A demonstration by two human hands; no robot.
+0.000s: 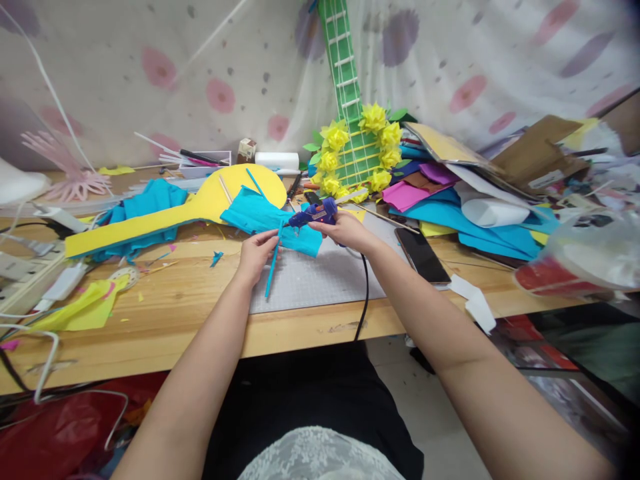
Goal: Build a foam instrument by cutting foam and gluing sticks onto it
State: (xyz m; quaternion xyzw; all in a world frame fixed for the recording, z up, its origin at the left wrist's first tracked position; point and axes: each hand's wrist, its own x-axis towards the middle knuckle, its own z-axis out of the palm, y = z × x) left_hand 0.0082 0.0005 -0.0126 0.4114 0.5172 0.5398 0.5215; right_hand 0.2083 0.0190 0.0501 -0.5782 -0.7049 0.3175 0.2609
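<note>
Seated at a wooden workbench [165, 313], over a grey cutting mat [320, 277] laid at the front edge, presumably to spare the wood from glue and blades. Left hand [256, 252] pinched on a thin turquoise paper-wrapped stick [273, 263], fingers closed together near its upper end, so that the stick slants down across the mat and its top meets the crumpled turquoise crepe paper [270, 220]. Right hand [345, 230] clamped round the grip of a blue hot glue gun [314, 213], fingers wrapped tight, nozzle aimed left at the junction of stick and paper; trigger finger position cannot be made out. Black power cord [364, 293] trailing from the gun over the bench edge, kept clear of the work. Behind the paper, a yellow paddle-shaped cut-out [200, 203] lying flat on more turquoise paper. Further back, a green guitar-shaped model [350, 113] leaning upright against the curtain, ringed by yellow paper flowers [373, 120]. To the right, a black smartphone [423, 255] face up just beside the mat, and a loose heap of coloured paper sheets [470, 213] well within reach.
</note>
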